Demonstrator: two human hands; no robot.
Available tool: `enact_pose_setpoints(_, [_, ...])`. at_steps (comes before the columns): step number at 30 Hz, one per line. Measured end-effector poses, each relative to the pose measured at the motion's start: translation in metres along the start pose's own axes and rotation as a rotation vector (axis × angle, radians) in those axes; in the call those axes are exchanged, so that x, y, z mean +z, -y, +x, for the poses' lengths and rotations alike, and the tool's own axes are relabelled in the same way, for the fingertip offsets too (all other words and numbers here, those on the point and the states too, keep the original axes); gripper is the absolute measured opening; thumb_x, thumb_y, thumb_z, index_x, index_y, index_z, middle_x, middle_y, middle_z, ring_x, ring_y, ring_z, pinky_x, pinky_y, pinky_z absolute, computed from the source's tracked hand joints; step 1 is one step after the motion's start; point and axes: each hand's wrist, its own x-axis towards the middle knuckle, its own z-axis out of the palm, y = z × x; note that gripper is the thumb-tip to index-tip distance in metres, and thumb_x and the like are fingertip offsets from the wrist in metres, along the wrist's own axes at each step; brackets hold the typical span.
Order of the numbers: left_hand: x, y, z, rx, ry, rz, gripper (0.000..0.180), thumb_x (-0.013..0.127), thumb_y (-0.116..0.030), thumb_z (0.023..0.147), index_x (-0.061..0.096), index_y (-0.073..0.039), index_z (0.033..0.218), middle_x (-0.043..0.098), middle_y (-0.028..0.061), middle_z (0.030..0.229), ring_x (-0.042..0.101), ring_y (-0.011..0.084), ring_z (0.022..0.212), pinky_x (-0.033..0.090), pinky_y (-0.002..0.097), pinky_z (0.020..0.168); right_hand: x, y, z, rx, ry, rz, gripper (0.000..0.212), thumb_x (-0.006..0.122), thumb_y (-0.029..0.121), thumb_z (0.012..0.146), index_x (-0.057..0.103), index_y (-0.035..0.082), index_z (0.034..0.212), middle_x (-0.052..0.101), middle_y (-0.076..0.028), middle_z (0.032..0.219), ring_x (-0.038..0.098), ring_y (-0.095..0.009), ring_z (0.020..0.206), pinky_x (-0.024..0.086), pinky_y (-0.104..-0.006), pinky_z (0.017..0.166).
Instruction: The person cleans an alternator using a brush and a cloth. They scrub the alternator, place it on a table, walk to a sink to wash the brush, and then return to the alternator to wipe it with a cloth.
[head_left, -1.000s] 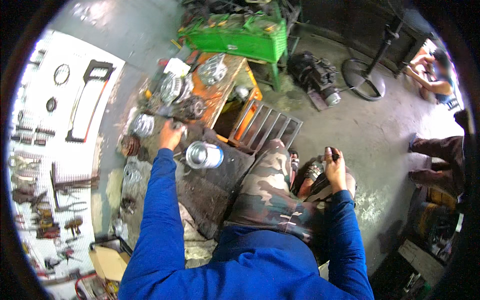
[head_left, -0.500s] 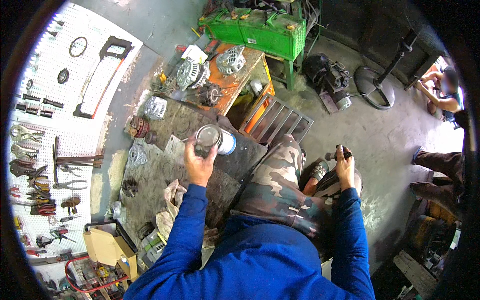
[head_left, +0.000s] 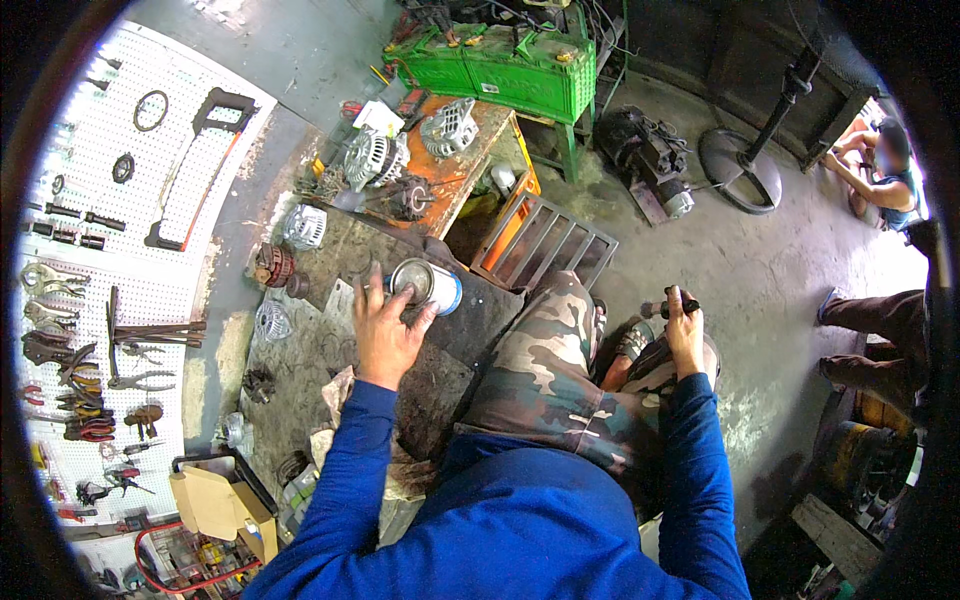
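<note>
The grimy tabletop (head_left: 330, 345) fills the left of the view, a dark, oil-stained work surface. Behind it hangs a white pegboard (head_left: 100, 250) carrying pliers, wrenches and a hacksaw. At the far end of the bench, an orange tray-like stand holds two finned alternators (head_left: 375, 155), with a green battery (head_left: 490, 65) beyond them. A grey metal rack (head_left: 545, 245) leans by the bench edge, and an electric motor (head_left: 645, 165) lies on the concrete floor. Other people sit at the right rim, well apart.

The person sits with camouflage-clad knees pointing away from the bench. The left hand (head_left: 385, 330) is wrapped around a cylindrical metal housing (head_left: 425, 285) with a blue band, fingers curled over its side and top, holding it just above or at the tabletop's near edge; I cannot tell whether it rests on the surface. The right hand (head_left: 685, 335) is closed in a fist round a small dark tool handle (head_left: 672, 307) above the right knee, well apart from the housing.

As a judgement, the work looks early: the housing is picked out and gripped and the tool is in hand, yet the two are not brought together. Several loose parts lie untouched on the bench.
</note>
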Motion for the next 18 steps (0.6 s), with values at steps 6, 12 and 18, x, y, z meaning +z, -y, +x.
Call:
enact_pose_setpoints(6, [-0.109, -0.001, 0.114, 0.154, -0.618, -0.071, 0.067, 0.053, -0.047, 0.099, 0.040, -0.004, 0.149, 0.032, 0.0309, 0.154, 0.028, 0.0472, 0.144, 0.023, 0.0523, 0.119, 0.000, 0.007, -0.005, -0.098, -0.043, 0.009, 0.052, 0.054, 0.046, 0.101, 0.063, -0.004, 0.096, 0.061, -0.007, 0.078, 0.053, -0.017, 0.076, 0.044, -0.0321, 0.070])
enact_pose_setpoints(12, [0.020, -0.024, 0.107, -0.369, 0.467, -0.180, 0.049, 0.055, -0.038, 0.096, 0.058, -0.005, 0.132, 0.051, 0.0241, 0.141, 0.046, 0.0414, 0.132, 0.035, 0.0472, 0.113, -0.002, 0.005, -0.005, -0.040, -0.024, 0.004, 0.050, 0.054, 0.044, 0.101, 0.064, -0.004, 0.092, 0.060, -0.007, 0.075, 0.052, -0.017, 0.071, 0.044, -0.0329, 0.067])
enact_pose_setpoints(18, [0.049, 0.010, 0.109, 0.071, -0.168, -0.067, 0.051, 0.051, -0.045, 0.100, 0.061, -0.006, 0.130, 0.053, 0.0230, 0.140, 0.048, 0.0416, 0.130, 0.037, 0.0493, 0.111, 0.000, 0.010, -0.004, -0.043, -0.087, -0.014, 0.053, 0.053, 0.047, 0.100, 0.065, -0.005, 0.095, 0.063, -0.010, 0.074, 0.054, -0.018, 0.071, 0.044, -0.0354, 0.067])
